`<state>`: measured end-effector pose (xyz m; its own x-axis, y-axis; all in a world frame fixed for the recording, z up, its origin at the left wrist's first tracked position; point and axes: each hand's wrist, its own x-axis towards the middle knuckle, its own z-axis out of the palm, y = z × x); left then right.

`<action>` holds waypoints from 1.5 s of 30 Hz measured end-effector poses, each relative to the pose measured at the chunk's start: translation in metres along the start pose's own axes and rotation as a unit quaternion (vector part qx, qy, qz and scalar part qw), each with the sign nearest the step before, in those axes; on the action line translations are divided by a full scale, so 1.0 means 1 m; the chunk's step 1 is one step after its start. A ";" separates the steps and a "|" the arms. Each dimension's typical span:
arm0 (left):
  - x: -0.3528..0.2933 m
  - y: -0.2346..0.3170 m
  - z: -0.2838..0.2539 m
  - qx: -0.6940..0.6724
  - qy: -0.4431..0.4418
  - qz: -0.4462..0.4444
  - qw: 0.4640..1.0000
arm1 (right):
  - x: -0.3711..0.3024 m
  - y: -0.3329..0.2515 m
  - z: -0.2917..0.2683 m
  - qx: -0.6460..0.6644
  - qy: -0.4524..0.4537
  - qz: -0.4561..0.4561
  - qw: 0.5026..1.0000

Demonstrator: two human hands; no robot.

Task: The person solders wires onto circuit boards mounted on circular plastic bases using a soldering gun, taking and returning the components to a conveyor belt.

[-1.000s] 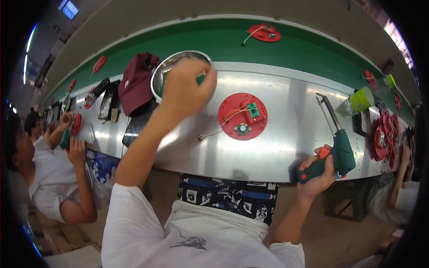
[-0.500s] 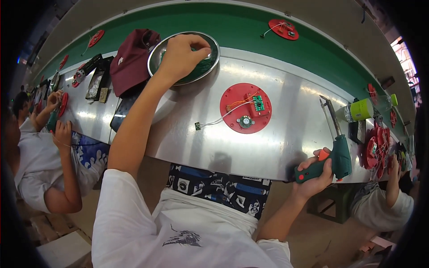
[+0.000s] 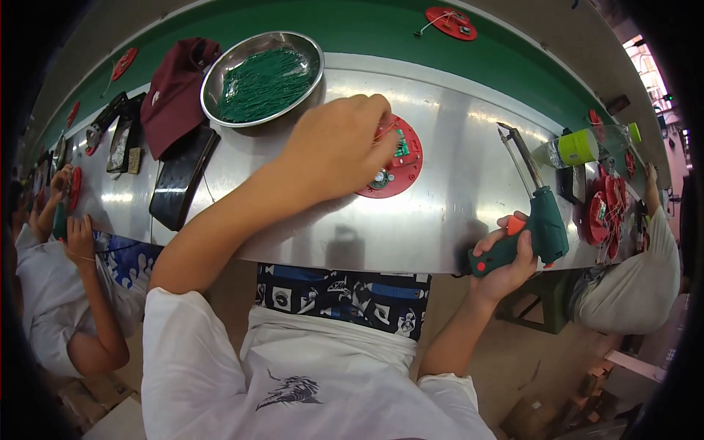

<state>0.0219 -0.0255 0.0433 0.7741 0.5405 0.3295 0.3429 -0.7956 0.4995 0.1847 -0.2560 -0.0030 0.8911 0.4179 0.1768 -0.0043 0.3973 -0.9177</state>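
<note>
My left hand (image 3: 339, 147) is over the left part of a red round disc (image 3: 412, 170) on the metal bench, its fingers closed in a pinch. Whatever they pinch is hidden. A small green circuit board (image 3: 401, 144) and a round metal part (image 3: 380, 178) show on the disc beside my fingers. My right hand (image 3: 507, 273) grips the handle of a green soldering gun (image 3: 550, 226) with an orange trigger, at the front edge of the bench. The gun's tip points up and away, apart from the disc. Behind my left forearm stands a metal bowl (image 3: 308, 110) of green wires (image 3: 264, 82).
A maroon cap (image 3: 176, 95) and a black case (image 3: 182, 180) lie left of the bowl. At right are a bottle (image 3: 579, 147) and a pile of red discs (image 3: 605, 213). Another red disc (image 3: 451, 23) lies on the green strip behind. People sit at both sides.
My left hand has moved from the bowl to the red disc, on the right and nearer me. My right hand keeps its hold on the soldering gun. The view has shifted slightly.
</note>
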 end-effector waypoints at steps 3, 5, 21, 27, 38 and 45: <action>-0.007 -0.007 0.011 0.033 -0.025 0.019 0.999 | -0.002 -0.002 0.002 -0.016 0.002 -0.003 1.000; -0.008 -0.017 0.007 0.004 -0.079 0.052 0.996 | -0.001 -0.001 0.002 -0.018 -0.018 -0.003 1.000; -0.040 -0.017 0.010 -0.050 0.081 0.145 0.985 | -0.010 -0.013 -0.026 -0.107 -0.307 0.056 0.944; -0.041 -0.022 0.020 -0.008 0.112 0.150 0.982 | -0.014 -0.017 -0.033 -0.105 -0.306 0.110 0.940; -0.042 -0.028 0.022 0.001 0.119 0.168 0.979 | -0.012 -0.005 -0.017 -0.149 -0.296 0.018 0.943; -0.043 -0.029 0.023 0.006 0.118 0.165 0.979 | -0.009 -0.009 -0.019 -0.144 -0.305 0.052 0.940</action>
<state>-0.0087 -0.0323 -0.0038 0.6995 0.3003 0.6484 0.1017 -0.9400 0.3256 0.1853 -0.2787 -0.0028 0.4664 0.8679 0.1712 0.1252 0.1268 -0.9840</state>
